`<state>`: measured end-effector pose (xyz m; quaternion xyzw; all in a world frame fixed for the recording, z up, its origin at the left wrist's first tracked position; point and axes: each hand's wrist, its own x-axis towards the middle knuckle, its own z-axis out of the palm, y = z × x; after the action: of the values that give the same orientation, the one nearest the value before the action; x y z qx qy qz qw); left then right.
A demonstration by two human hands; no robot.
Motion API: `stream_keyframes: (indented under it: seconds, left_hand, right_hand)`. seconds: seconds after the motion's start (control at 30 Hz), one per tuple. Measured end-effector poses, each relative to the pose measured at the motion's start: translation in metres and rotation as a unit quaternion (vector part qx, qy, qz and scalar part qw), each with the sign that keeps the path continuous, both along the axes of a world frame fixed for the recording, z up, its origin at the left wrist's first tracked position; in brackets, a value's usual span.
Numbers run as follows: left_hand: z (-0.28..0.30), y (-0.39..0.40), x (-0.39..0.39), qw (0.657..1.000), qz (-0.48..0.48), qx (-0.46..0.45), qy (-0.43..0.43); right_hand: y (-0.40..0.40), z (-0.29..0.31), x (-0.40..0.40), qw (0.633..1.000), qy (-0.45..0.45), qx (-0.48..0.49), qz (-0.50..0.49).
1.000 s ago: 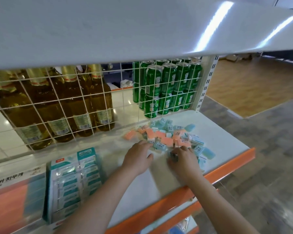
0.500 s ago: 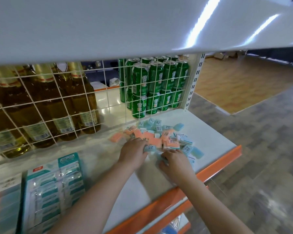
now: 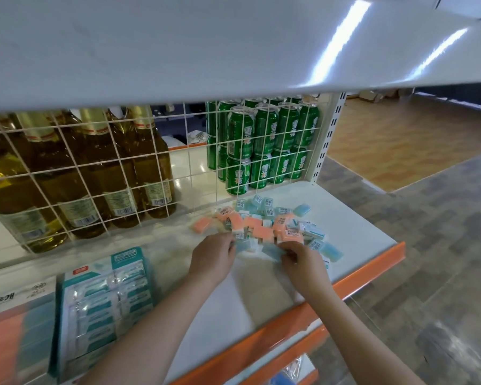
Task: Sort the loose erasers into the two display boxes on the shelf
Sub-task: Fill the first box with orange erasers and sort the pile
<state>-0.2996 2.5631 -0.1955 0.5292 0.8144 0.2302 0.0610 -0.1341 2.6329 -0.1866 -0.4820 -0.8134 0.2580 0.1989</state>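
A white shelf (image 3: 353,232) with an orange front lip fills the lower middle of the frame, under a broad white upper shelf (image 3: 178,43) that blocks the top half of the view. Behind a white wire grid (image 3: 178,168) at the back stand amber bottles (image 3: 100,173) at the left of the frame and stacked green cans (image 3: 264,145) at centre.

The loose erasers (image 3: 264,223), orange and pale blue, many with barcode labels, lie heaped at centre right of the shelf, just in front of the cans. At the lower left of the frame sit two display boxes: a teal box (image 3: 106,304) filled with wrapped teal-and-white erasers, and beside it, at the frame's edge, a box with an orange and blue front (image 3: 14,332) and Korean lettering.

The left hand (image 3: 213,259) rests at the near edge of the heap, fingers curled down onto the erasers; whether it holds one I cannot tell. The right hand (image 3: 303,263) is at the heap's near right edge, fingers bent round a pale blue eraser (image 3: 271,251).

Compared with half a second ago, both hands are in nearly the same spot at the heap; the view has swung left, bringing the orange-fronted box more into the frame.
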Motion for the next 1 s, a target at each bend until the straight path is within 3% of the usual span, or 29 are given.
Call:
stream_keyframes:
  seconds: [0.13,0.23,0.43,0.57,0.7,1.0]
  left_hand:
    - [0.004,-0.015,-0.004,0.996,0.048,0.041,-0.056]
    - [0.007,-0.024,-0.005,0.982,0.083,0.084,-0.147]
    - [0.012,-0.039,-0.005,0.919,0.095,0.147,-0.355]
    - [0.017,-0.050,-0.003,0.881,0.096,0.164,-0.432]
    - [0.022,-0.062,-0.001,0.867,0.105,0.175,-0.455]
    - [0.028,-0.087,-0.005,0.886,0.111,0.168,-0.419]
  right_hand:
    - [-0.001,0.004,-0.001,0.994,0.093,-0.047,-0.010]
    - [-0.006,0.008,-0.003,0.983,0.162,-0.084,-0.005]
    - [-0.020,0.014,-0.010,0.969,0.225,-0.102,0.032]
    - [-0.027,0.012,-0.012,0.966,0.232,-0.107,0.049]
    - [-0.033,0.012,-0.016,0.962,0.240,-0.113,0.058]
    - [-0.047,0.012,-0.024,0.957,0.249,-0.123,0.079]
